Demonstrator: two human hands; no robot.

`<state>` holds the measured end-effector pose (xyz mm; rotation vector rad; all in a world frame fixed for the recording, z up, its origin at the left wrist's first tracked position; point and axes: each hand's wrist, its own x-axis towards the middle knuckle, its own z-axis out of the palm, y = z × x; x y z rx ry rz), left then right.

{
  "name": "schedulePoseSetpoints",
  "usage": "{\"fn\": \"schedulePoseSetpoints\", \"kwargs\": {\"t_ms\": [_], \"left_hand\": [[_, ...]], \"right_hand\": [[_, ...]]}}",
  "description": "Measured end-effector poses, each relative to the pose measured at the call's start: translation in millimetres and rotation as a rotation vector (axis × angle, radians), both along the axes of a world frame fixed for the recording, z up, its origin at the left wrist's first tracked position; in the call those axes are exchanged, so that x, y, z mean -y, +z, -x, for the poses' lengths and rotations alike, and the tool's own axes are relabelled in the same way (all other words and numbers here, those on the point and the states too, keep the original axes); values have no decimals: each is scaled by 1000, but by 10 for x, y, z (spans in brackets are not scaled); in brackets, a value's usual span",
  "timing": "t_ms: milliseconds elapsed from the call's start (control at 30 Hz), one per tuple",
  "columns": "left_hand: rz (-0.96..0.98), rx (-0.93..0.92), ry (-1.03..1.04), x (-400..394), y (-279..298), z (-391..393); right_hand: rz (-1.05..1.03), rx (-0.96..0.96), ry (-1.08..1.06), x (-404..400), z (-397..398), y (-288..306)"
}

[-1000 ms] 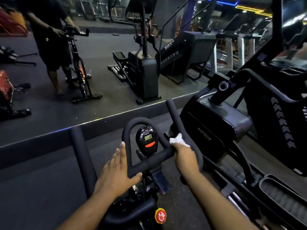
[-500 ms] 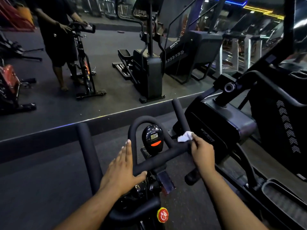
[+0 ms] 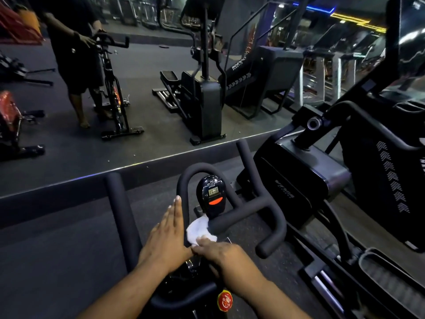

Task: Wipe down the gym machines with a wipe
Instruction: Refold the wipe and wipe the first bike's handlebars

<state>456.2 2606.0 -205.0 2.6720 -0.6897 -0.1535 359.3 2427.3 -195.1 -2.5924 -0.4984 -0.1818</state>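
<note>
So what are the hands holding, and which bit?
The right hand pinches the crumpled white wipe by its near edge, against the black padded handlebar. The left hand lies flat, holding nothing.

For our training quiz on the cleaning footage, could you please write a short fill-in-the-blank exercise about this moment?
1. The right hand presses a ____ wipe against the handlebar.
2. The left hand rests on the bar with its fingers ____.
3. The button on the bike's console is ____.

Missing words: white; straight; orange
</note>
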Motion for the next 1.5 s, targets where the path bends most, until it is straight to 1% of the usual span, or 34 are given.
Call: {"fn": "schedulePoseSetpoints", "kwargs": {"t_ms": [33,100,133,167,200,267,300,333,400,500,567,600,667,733,800,833,900,933,967,1000,1033,1067,1100,1133,1167,1200,1300,1333,1400,1433,1500], "left_hand": [[12,-3,-2,-1,8,3],[35,-9,-3,-16,-12,2],[41,-13,-1,-32,-24,-2],[41,-10,-4,-31,-35,-1],[37,-5,-5,-28,-41,-2],[4,-6,-2,-25,-44,-9],[-5,-2,5,-25,-32,-11],[-3,4,15,-23,-29,-16],[44,17,40,-39,-23,-2],[200,67,48,-105,-21,16],[277,106,27,-149,-43,5],[310,115,10,-159,-54,-9],[345,140,-25,-176,-101,-14],[325,181,-40,-168,-152,6],[306,200,-40,-152,-168,19],[294,209,-33,-144,-167,20],[190,219,-41,-130,-109,26],[113,205,-58,-129,-83,33],[50,190,-74,-117,-60,34],[10,173,-81,-112,-44,38],[4,168,-84,-98,-37,33],[-1,171,-84,-70,-38,23],[-21,172,-84,-53,-63,15],[-50,177,-79,-37,-83,11],[-67,186,-70,-35,-108,7],[-73,197,-61,-34,-130,7],[-106,220,-47,-8,-165,30],[-119,228,-39,-14,-165,35],[-147,234,-26,-3,-162,32],[-160,233,-21,4,-161,26],[-181,238,-15,17,-164,30]], "right_hand": [[-109,43,-11,41,-22,57],[-301,197,-148,148,-122,214],[-320,300,-194,183,-207,343],[-297,393,-207,196,-300,490],[-243,457,-190,170,-421,659],[-79,494,-172,71,-759,948],[34,476,-198,8,-953,1033],[165,417,-236,-58,-1141,1055],[422,302,-254,-216,-1390,932],[639,373,-158,-373,-1372,568],[682,427,-63,-441,-1190,396],[684,412,6,-462,-1068,334],[602,368,148,-447,-793,183],[420,287,234,-311,-566,58],[217,149,284,-113,-417,35],[166,86,291,-6,-356,66],[128,-14,295,237,-306,185],[95,-62,274,343,-317,290],[51,-40,220,456,-348,406],[-74,-17,121,549,-388,539],[-195,66,15,641,-459,662],[-274,216,-89,729,-559,769],[-293,370,-197,768,-682,877],[-275,472,-298,799,-824,947],[-268,487,-361,799,-981,988],[-248,417,-360,804,-1143,1002],[-112,116,-185,788,-1406,766],[-81,83,-162,787,-1438,634],[-76,129,-191,823,-1393,430],[-22,188,-185,863,-1335,365],[107,209,-115,990,-1150,223]]}}
